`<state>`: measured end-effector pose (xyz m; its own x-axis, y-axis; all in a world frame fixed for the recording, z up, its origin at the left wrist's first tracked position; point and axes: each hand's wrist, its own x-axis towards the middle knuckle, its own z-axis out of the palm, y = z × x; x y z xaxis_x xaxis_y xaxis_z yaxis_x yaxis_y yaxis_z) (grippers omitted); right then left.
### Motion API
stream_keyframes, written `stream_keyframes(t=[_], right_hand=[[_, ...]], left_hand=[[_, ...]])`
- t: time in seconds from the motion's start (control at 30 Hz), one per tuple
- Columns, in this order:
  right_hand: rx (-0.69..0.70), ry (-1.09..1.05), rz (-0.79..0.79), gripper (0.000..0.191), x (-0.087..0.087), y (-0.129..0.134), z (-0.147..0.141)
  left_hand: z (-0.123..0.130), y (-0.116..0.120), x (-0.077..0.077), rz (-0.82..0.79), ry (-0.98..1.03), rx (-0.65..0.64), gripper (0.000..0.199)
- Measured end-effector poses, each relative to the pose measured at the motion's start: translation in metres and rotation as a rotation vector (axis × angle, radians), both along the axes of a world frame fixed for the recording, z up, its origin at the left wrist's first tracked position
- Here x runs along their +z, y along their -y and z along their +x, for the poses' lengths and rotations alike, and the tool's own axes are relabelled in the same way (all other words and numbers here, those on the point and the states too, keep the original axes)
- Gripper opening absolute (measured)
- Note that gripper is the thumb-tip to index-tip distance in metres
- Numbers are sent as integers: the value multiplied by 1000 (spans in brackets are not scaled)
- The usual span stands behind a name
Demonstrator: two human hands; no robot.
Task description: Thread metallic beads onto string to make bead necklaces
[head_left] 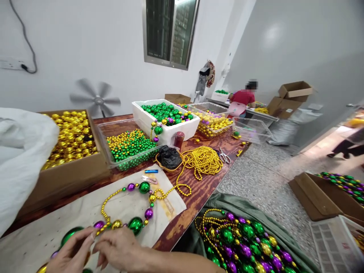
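A bead necklace (149, 213) of green, purple and gold balls with a small gold bead strand lies in a loop on a pale cloth (170, 189). My left hand (72, 250) pinches the gold strand at the loop's near end, thumb and finger closed on it. Close beside it, my right hand (121, 246) has its fingers curled inward; what they hold is hidden. More large green, purple and gold balls lie under and around my left hand, partly covered. A gold strand runs from the loop to a heap of gold bead chain (203, 161).
Behind stand a carton of gold balls (68, 170), a clear tub of small beads (131, 161) and a white foam box (170, 132). Scissors (224, 156) lie near the table edge. Finished-looking necklaces (244, 242) pile on green fabric at right. A person (241, 99) works farther back.
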<state>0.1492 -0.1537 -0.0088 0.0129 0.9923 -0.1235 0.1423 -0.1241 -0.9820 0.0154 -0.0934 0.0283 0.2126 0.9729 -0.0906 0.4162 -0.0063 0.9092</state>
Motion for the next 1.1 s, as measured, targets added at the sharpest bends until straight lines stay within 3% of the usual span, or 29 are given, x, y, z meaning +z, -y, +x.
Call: stream_keyframes(t=[0.07,0.17,0.23,0.3,0.37,0.43,0.53,0.7,0.9,1.1], right_hand=[[39,-231,-59,24,19,7,5],[201,-393,-81,30,53,1,23],[226,-460,-45,28,74,-22,37],[138,-636,64,23,90,-51,45],[67,-621,145,25,97,-73,48],[63,-404,126,18,91,-79,46],[146,-118,48,20,62,-64,39],[147,3,23,31,19,-36,23],[-49,-199,66,23,10,-37,5],[-224,-69,197,24,8,-27,3]], left_hand=[[3,12,14,50,-58,16,30],[11,25,26,26,51,-86,31],[12,27,21,-10,101,-71,30],[7,27,11,-52,154,-46,27],[-1,27,2,-89,223,-6,24],[-8,28,-3,-126,298,44,23],[-13,27,-8,-174,390,87,23],[-8,26,-13,-143,425,32,19],[-5,27,-19,-135,478,58,17],[-7,27,-22,-152,663,123,20]])
